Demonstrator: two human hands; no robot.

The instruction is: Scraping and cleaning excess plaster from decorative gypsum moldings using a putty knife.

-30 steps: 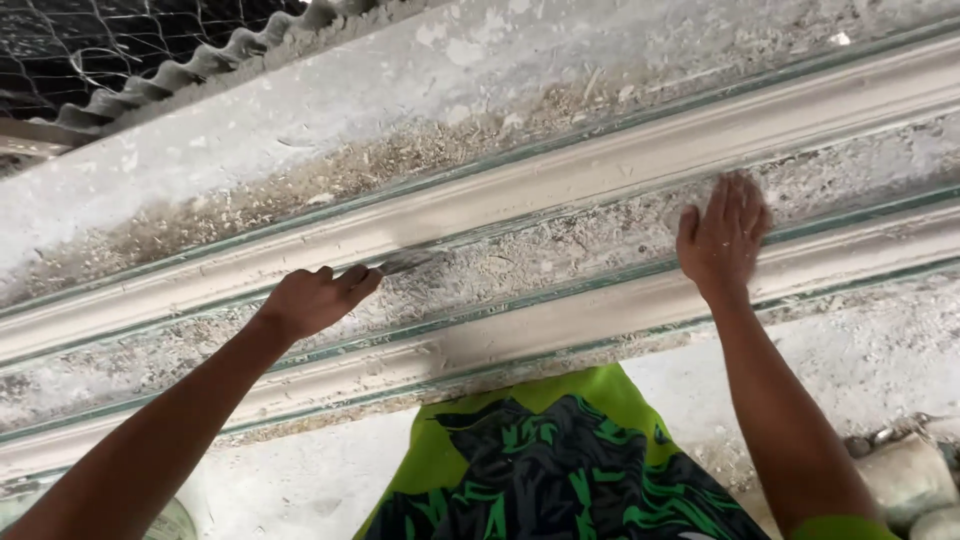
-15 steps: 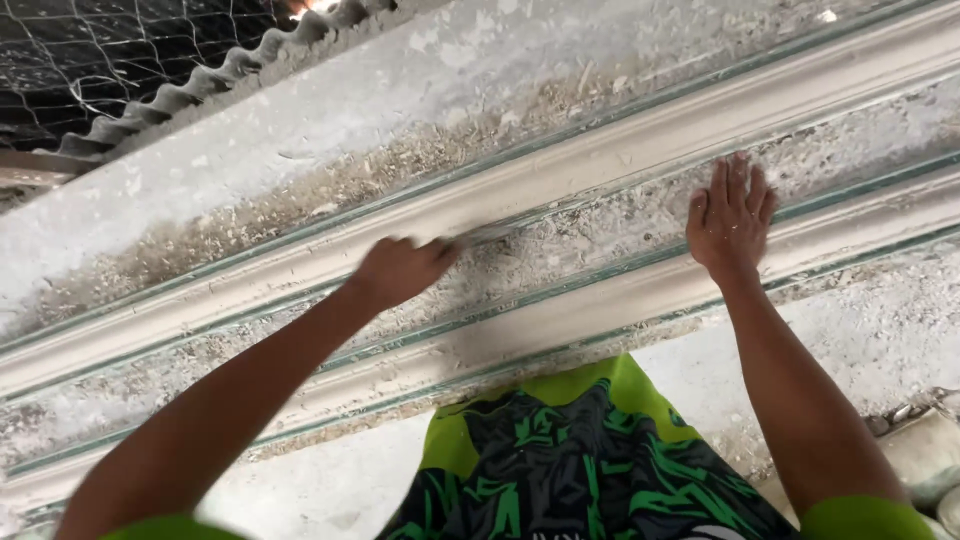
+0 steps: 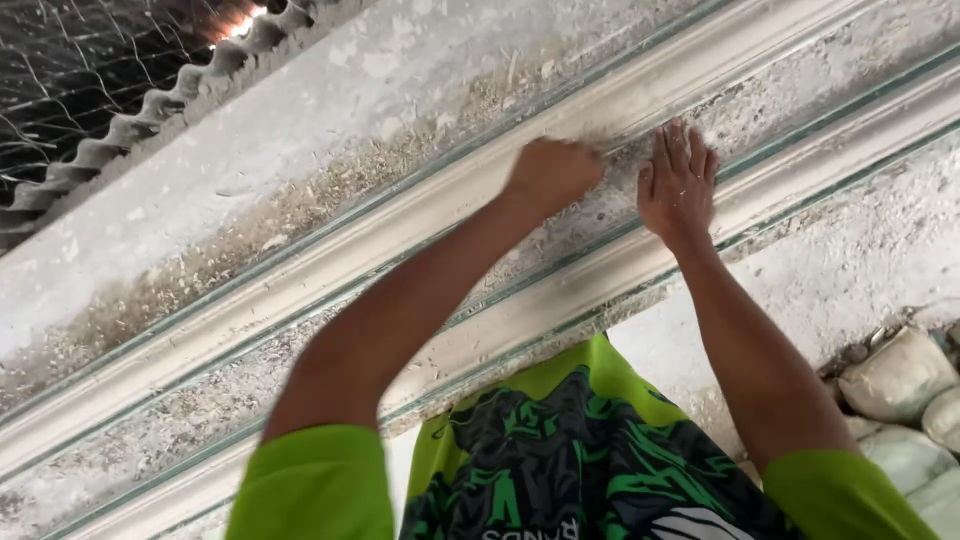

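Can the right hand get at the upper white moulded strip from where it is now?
Probably yes. The right hand lies flat on the rough band just below the upper white strip, fingertips nearly at its edge, nothing between them. The left hand sits fisted alongside, not blocking.

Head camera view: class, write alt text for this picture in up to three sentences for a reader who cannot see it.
A person's left hand, closed in a fist, presses against a long white plaster moulding, while the right hand lies flat beside it, fingers spread. Both bare arms reach up from green sleeves. Pale dust and debris cover the surface, and corrugated sheeting edges the upper left.
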